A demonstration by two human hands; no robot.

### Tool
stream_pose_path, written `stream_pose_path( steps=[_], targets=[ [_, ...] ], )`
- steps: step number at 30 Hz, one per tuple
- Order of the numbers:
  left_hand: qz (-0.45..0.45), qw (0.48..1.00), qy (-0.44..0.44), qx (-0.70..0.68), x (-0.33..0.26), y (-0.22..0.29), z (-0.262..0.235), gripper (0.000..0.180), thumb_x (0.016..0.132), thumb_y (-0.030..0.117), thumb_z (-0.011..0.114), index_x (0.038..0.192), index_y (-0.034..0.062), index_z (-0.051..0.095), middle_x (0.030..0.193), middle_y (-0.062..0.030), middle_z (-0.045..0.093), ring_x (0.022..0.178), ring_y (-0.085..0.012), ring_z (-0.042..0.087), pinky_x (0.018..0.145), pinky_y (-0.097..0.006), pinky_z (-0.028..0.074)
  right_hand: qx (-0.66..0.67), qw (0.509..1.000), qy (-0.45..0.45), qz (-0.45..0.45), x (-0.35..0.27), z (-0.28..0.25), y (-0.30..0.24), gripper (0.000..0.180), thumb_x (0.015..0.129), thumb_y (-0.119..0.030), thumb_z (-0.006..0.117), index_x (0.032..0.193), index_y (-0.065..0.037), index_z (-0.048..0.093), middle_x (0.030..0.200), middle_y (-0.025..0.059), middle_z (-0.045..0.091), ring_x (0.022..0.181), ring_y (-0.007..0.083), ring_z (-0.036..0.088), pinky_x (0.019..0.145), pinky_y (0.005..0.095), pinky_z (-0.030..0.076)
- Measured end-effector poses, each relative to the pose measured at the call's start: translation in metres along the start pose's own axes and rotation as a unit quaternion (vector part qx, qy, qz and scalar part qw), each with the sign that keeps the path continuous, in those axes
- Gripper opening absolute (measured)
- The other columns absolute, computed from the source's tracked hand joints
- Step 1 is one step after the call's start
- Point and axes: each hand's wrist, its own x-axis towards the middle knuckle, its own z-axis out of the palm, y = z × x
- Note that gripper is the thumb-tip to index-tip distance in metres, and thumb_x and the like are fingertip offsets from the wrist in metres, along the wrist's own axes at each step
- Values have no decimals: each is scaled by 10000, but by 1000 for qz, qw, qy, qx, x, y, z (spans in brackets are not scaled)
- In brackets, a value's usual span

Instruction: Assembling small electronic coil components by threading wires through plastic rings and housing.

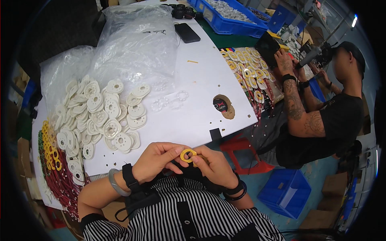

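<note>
A small yellow ring (183, 155) is held in front of my striped shirt, just off the table's near edge. My left hand (160, 159) pinches its left side between thumb and fingers. On the other side, my right hand (215, 165) grips it with thumb and forefinger. Fingers cover part of the ring's rim. Beyond my left hand, white oval plastic parts with holes (112, 108) lie heaped on the white table (197, 76). Several clear toothed rings (161, 103) rest beside that heap.
Yellow rings with dark red wires (52, 156) hang at the table's left edge. Large clear plastic bags (132, 48) and a black phone (187, 33) lie farther back. The tabletop has a ragged hole (228, 110). At right, a person (337, 116) works near a red stool (241, 154) and blue crate (285, 193).
</note>
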Motion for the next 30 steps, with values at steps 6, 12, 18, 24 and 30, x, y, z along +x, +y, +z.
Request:
stream_pose_path(
  steps=[6, 12, 18, 24, 30],
  targets=[
    [16, 999, 28, 34, -2, 0, 1, 311, 946, 187, 581, 1150, -45, 615, 958, -98, 669, 811, -118, 650, 658, -231, 578, 3, 999, -15, 33, 5, 4, 4, 199, 929, -183, 597, 1023, -8, 593, 726, 98, 637, 604, 145, 604, 554, 258, 456],
    [95, 978, 90, 162, -9, -8, 2, 227, 931, 141, 595, 1099, 3, 663, 914, -89, 681, 755, -110, 656, 611, -217, 537, 150, 988, 42, -1, 4, 10, 8, 191, 879, -59, 656, 1041, 36, 618, 897, 87, 699, 805, 89, 653, 713, 216, 530],
    [187, 921, 79, 333, -22, 1, -2, 229, 895, 105, 627, 1109, 32, 663, 852, -88, 657, 739, -130, 652, 611, -241, 514, 171, 984, 32, -22, 7, 19, 1, 184, 870, -37, 660, 1039, 33, 641, 878, 84, 700, 779, 88, 653, 684, 201, 517],
    [239, 609, 265, 709, -70, 35, -46, 454, 739, 241, 740, 1136, 63, 609, 901, -79, 626, 828, -265, 590, 707, -359, 490, 141, 989, 9, -35, 10, 21, 4, 169, 864, -33, 668, 1020, 27, 648, 860, 91, 701, 767, 87, 654, 677, 200, 514],
    [199, 554, 267, 764, -81, 30, -68, 521, 694, 248, 755, 1137, 31, 588, 1039, -98, 594, 933, -268, 563, 760, -367, 484, 155, 987, 1, -32, 16, 26, 1, 164, 863, -33, 670, 1014, 25, 647, 864, 93, 702, 768, 87, 655, 680, 202, 515]
  ],
)
